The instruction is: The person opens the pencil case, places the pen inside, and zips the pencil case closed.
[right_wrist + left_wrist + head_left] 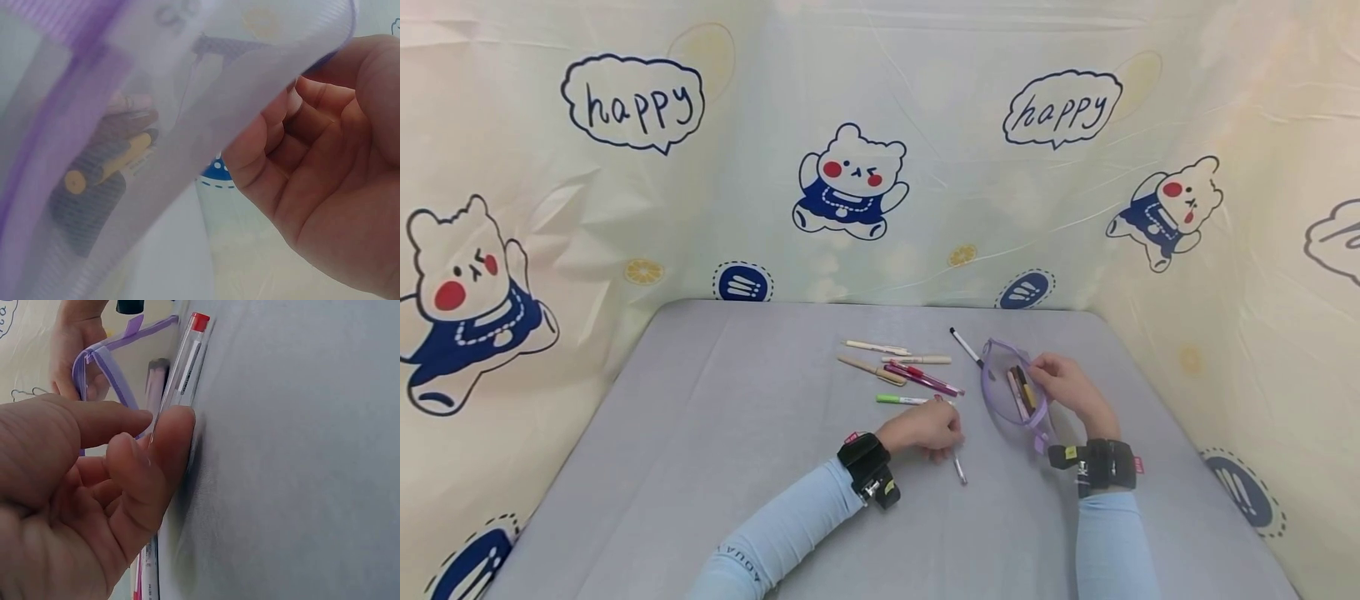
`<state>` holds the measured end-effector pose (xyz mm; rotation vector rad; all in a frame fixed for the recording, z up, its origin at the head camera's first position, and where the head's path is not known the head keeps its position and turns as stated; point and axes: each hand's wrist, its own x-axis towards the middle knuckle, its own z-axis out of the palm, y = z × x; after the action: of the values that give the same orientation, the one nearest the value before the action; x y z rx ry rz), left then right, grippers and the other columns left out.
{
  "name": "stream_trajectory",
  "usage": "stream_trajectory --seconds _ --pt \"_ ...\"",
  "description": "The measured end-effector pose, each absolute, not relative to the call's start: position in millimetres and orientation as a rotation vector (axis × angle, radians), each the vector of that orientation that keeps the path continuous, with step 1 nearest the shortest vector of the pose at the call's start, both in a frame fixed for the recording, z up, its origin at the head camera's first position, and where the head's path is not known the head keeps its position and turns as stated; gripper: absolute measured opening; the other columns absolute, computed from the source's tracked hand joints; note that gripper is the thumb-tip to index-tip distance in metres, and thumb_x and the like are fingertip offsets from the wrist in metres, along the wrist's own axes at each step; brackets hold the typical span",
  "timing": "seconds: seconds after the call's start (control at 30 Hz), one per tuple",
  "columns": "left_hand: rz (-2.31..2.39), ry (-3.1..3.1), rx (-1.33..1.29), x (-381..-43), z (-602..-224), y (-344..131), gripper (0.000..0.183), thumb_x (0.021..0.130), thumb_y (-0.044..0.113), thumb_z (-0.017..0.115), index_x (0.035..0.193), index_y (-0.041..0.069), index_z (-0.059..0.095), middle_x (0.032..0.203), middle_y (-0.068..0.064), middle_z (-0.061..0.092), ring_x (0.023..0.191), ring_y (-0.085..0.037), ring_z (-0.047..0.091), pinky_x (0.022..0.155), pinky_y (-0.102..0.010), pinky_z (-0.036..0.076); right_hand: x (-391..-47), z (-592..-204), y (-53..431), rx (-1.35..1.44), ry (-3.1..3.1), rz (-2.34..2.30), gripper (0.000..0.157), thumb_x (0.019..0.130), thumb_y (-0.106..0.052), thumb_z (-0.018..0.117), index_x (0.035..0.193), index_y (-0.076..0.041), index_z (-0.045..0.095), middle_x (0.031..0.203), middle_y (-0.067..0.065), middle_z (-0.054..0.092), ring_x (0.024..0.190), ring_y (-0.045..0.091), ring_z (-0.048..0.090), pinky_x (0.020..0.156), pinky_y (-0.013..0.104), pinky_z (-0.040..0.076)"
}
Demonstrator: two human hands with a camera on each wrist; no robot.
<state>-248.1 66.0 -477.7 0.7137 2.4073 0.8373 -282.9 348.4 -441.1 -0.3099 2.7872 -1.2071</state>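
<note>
My left hand [928,429] pinches a clear-barrelled pen [184,378] with a red end, close over the grey table. Its fingers hide part of the barrel; the other end sticks out toward my body in the head view. My right hand [1067,383] grips the edge of a see-through purple-trimmed pencil case [1000,408], whose mouth gapes. Through the mesh, the right wrist view shows a black-and-yellow pen [122,159] and other pens inside. Just beyond my left hand lies a green-capped pen [895,400], partly covered by it.
Behind my left hand, several pens lie on the table [737,433]: a cream pen [876,347], a beige pen [921,360], a tan pen [872,370] and a magenta pen [932,382]. A black-and-white marker [966,346] touches the case's left side. Printed cloth [925,275] stands behind.
</note>
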Motion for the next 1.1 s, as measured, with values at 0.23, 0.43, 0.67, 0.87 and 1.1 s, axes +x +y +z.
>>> stream_trajectory --seconds 0.23,0.43,0.67,0.87,1.1 --pt "0.89 2.398 0.733 -249.0 -475.6 63.2 0.017 0.098 0.026 0.06 0.088 0.013 0.066 0.065 0.001 0.066 0.053 -0.013 0.063 0.047 -0.025 0.049 -283.6 -443.0 349.1 -0.317 2.792 -1.211 0.027 0.102 -0.018 0.051 0.109 0.008 0.059 0.085 0.022 0.062 0.063 0.011 0.057 0.058 0.029 0.051" --pt "0.909 2.404 0.73 -250.5 -468.2 61.0 0.017 0.097 0.026 0.061 0.089 0.012 0.067 0.067 -0.002 0.067 0.053 -0.016 0.063 0.05 -0.028 0.051 -282.2 -441.4 348.4 -0.312 2.79 -1.203 0.028 0.101 -0.018 0.052 0.11 0.008 0.059 0.084 0.019 0.063 0.063 0.012 0.058 0.059 0.031 0.052" --pt "0.9 2.415 0.769 -258.9 -454.8 61.1 0.015 0.097 0.023 0.06 0.093 0.011 0.068 0.067 0.0 0.065 0.056 -0.014 0.061 0.051 -0.027 0.051 -281.5 -438.8 347.3 -0.309 2.789 -1.199 0.028 0.102 -0.019 0.051 0.11 0.007 0.059 0.084 0.017 0.063 0.064 0.012 0.057 0.059 0.032 0.052" --pt "0.954 2.423 0.785 -273.9 -450.1 65.0 0.012 0.098 0.023 0.059 0.094 0.015 0.066 0.071 0.002 0.066 0.06 -0.011 0.062 0.051 -0.024 0.048 -282.0 -441.1 348.2 -0.302 2.79 -1.213 0.027 0.102 -0.017 0.051 0.109 0.008 0.059 0.083 0.018 0.062 0.063 0.012 0.057 0.058 0.029 0.051" --pt "1.085 2.37 0.806 -288.9 -449.0 70.6 0.013 0.099 0.02 0.057 0.098 0.01 0.065 0.07 0.0 0.063 0.058 -0.011 0.055 0.053 -0.026 0.047 -282.7 -441.5 349.5 -0.296 2.798 -1.2 0.026 0.101 -0.016 0.052 0.109 0.006 0.06 0.081 0.011 0.062 0.064 0.013 0.058 0.06 0.03 0.052"
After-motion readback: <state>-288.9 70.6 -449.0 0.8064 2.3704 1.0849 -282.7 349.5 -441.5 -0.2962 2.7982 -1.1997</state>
